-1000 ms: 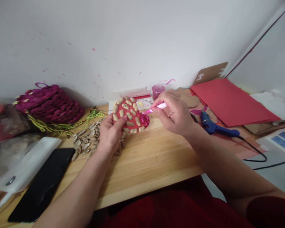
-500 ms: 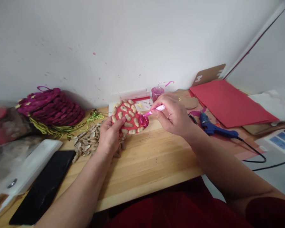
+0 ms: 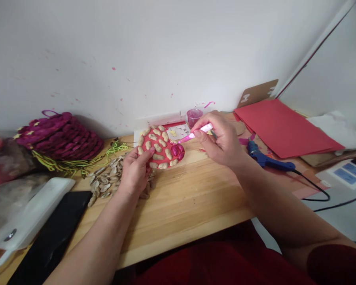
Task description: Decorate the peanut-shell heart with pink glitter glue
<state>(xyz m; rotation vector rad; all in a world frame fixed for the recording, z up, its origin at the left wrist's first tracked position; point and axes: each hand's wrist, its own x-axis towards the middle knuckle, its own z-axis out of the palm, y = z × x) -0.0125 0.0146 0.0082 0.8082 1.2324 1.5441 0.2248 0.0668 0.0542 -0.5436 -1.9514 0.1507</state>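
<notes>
My left hand (image 3: 136, 168) grips the left edge of a red disc (image 3: 156, 149) covered with glued-on peanut shells, its thumb on top. A few shells at the disc's right side are painted shiny magenta (image 3: 177, 151). In my right hand (image 3: 219, 138), closed in a pinch, is a white-handled paintbrush (image 3: 195, 133) stained pink, its tip by the painted shells. Loose peanut shells (image 3: 105, 180) lie in a pile behind and beside my left hand. A small clear cup with pink paint (image 3: 194, 115) stands just beyond my right hand.
A stack of magenta-painted discs with yellow-green cords (image 3: 62, 136) sits at left. Nearer are a white device (image 3: 37, 209) and a black phone (image 3: 50, 241). At right lie a blue glue gun (image 3: 264, 158) with a cable, red sheets (image 3: 284, 126) and a white power strip (image 3: 344, 174).
The brush handle now shows more fully as my right hand has shifted slightly right, the brush tilted a bit differently. My left hand keeps its hold on the disc.
</notes>
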